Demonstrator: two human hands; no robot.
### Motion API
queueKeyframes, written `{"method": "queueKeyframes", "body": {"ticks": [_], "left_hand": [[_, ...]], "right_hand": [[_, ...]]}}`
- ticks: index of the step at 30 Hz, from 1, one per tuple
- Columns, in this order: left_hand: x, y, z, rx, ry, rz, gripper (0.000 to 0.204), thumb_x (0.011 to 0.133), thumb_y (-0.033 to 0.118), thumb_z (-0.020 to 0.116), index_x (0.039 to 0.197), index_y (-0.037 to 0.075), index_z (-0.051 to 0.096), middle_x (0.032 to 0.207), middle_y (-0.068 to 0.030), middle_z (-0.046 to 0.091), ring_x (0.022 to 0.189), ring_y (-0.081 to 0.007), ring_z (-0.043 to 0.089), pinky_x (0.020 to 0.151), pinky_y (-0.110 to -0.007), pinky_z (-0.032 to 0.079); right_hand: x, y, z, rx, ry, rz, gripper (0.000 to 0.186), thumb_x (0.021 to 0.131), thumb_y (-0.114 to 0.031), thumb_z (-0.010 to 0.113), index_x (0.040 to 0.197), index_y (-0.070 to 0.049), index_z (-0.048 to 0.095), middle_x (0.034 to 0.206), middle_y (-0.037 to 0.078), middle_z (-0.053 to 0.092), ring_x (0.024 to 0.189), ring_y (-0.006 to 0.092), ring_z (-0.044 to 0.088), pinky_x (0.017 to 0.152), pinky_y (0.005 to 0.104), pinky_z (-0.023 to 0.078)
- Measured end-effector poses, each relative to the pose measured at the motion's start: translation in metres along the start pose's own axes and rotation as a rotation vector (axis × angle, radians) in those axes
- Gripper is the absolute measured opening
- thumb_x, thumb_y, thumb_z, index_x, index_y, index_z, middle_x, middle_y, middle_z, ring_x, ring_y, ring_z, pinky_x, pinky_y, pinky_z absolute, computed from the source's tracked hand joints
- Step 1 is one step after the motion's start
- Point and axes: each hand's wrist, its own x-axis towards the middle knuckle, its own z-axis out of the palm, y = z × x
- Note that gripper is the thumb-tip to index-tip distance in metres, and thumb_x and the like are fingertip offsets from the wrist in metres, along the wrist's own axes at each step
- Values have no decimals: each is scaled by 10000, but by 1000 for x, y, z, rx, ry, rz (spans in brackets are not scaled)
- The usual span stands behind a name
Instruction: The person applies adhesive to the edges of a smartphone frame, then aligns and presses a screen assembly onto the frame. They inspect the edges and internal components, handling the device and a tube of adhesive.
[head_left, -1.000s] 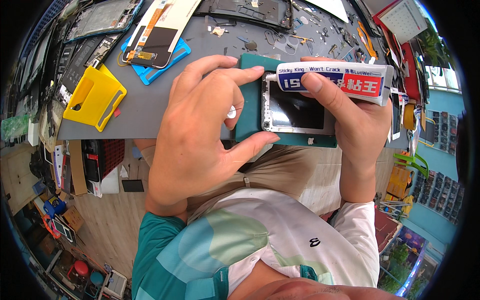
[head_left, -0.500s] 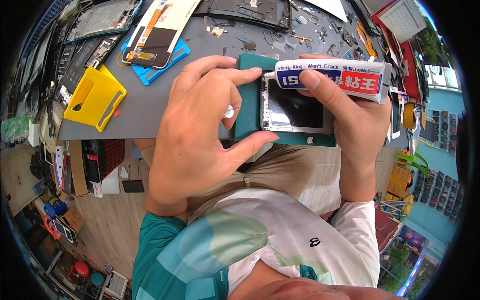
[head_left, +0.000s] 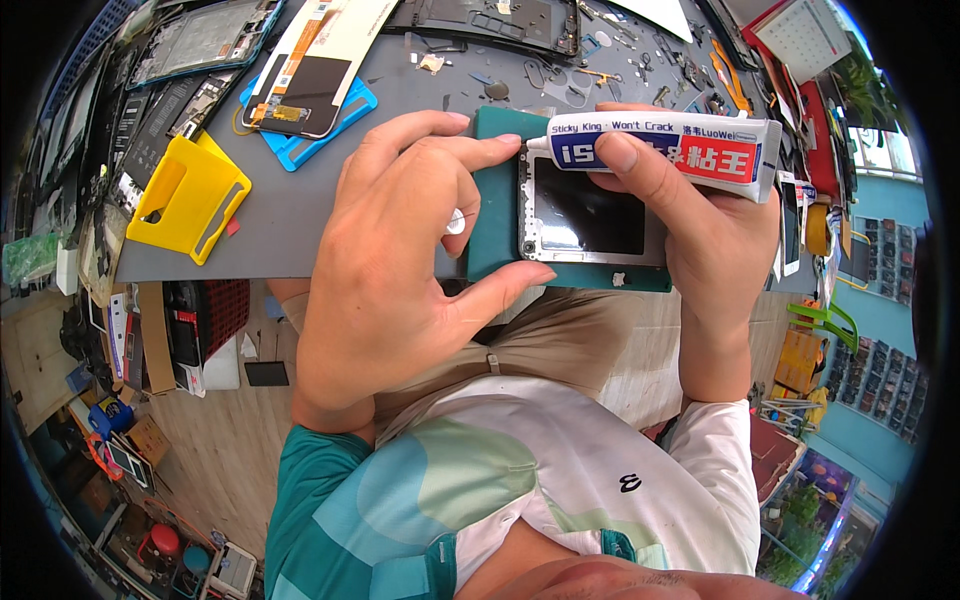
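Note:
My right hand (head_left: 715, 235) is wrapped round a white, blue and red glue tube (head_left: 762, 160), thumb on top. The tube lies nearly level, its narrow white nozzle pointing left at the far left corner of a metal phone frame (head_left: 592, 218). That frame has a dark shiny panel and rests on a green block-like mat (head_left: 493, 262). My left hand (head_left: 375, 260) spans the frame's left end, index fingertip by the far corner and thumb by the near one. In its curled fingers sits a small white cap (head_left: 456, 222). My right hand covers the frame's right part.
Left of the mat lie a yellow plastic stand (head_left: 165, 205) and a blue stand (head_left: 295, 150) under a phone screen part (head_left: 300, 105). Small loose parts and tweezers-like tools cover the far bench. Stacked phone parts (head_left: 205, 45) fill the far left.
The tube and its nozzle have shifted slightly away from me, toward the frame's far left corner. My left hand keeps nearly the same place and pose.

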Motion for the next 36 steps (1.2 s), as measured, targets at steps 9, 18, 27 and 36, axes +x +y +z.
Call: {"method": "queueKeyframes", "body": {"ticks": [9,18,27,36], "left_hand": [[1,1,-1,2,1,8,633,615,171,1012,866,88,437,1241,-187,763,1268,-380,618,985,-442,516],[1,0,-1,0,-8,10,633,618,165,1010,872,83,437,1245,-189,761,1272,-386,614,1019,-460,504],[2,5,-2,5,-25,-24,620,622,163,999,879,78,441,1265,-181,754,1279,-391,605,1015,-456,498],[3,5,-3,7,-51,-22,608,636,150,989,880,72,438,1289,-182,746,1270,-392,604,1020,-447,491]], "right_hand": [[-1,0,0,-9,5,5,265,962,-103,793,1142,90,768,1039,169,791,903,207,779,816,321,659],[-1,-2,1,-24,21,18,290,959,-132,803,1150,83,767,1026,158,791,891,203,782,809,317,661],[-1,-1,0,-36,21,22,287,954,-122,804,1155,81,767,1023,154,794,890,194,779,813,309,657],[-2,-2,-1,-34,36,21,285,951,-122,809,1145,83,771,1018,153,796,895,188,778,813,303,655]]}}
